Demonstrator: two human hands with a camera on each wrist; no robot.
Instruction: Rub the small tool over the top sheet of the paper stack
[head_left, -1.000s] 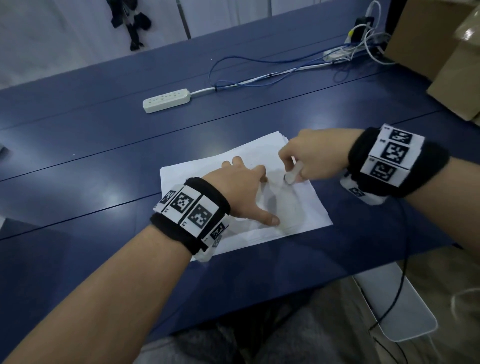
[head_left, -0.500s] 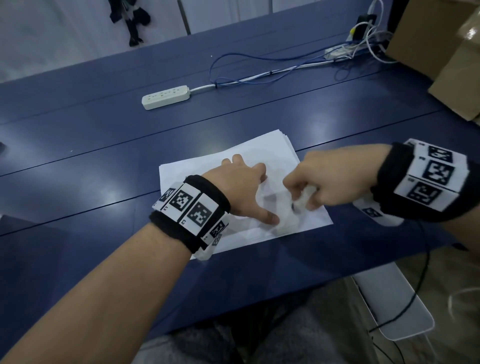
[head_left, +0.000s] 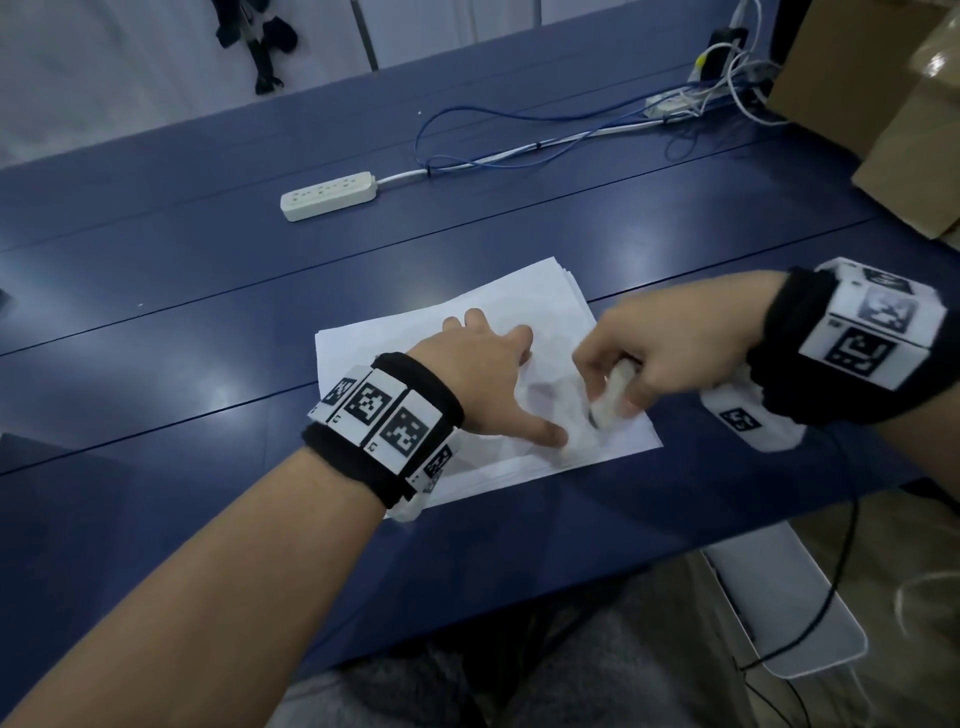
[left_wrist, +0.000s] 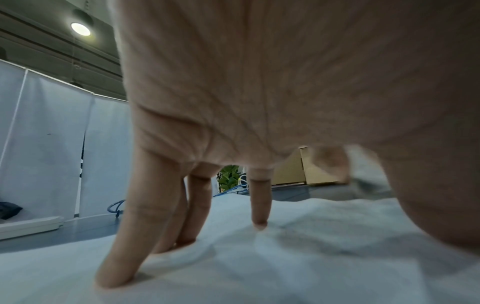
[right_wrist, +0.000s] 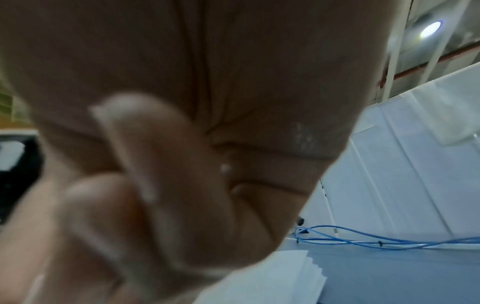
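The paper stack (head_left: 467, 322) lies near the front edge of the blue bench (head_left: 208, 291), its sheets slightly fanned at the far corner.

The left hand (head_left: 483, 379) is spread flat on the top sheet, fingers straight, fingertips (left_wrist: 114, 281) pressing the paper down, thumb extended toward the near right corner. It grips nothing.

The right hand (head_left: 654, 358) is curled around a small white stick-shaped object (head_left: 610, 397), its tip on the paper just beside the left thumb. Motion blur prevents telling what the object is. The top sheet appears wrinkled around the contact point.

A power strip (head_left: 328, 196) and blue cable (head_left: 519, 150) lie well apart at the back of the bench; cardboard boxes (head_left: 883, 104) stand at the far right.

Risks, as judged:
- The sheet is already creased where the stick works; continued rubbing could tear or bunch it, since the left hand anchors only one side.
- The stack sits close to the bench edge; a stroke toward the person could drag loose sheets off.
- The stick's tip works right beside the left thumb and could catch it.
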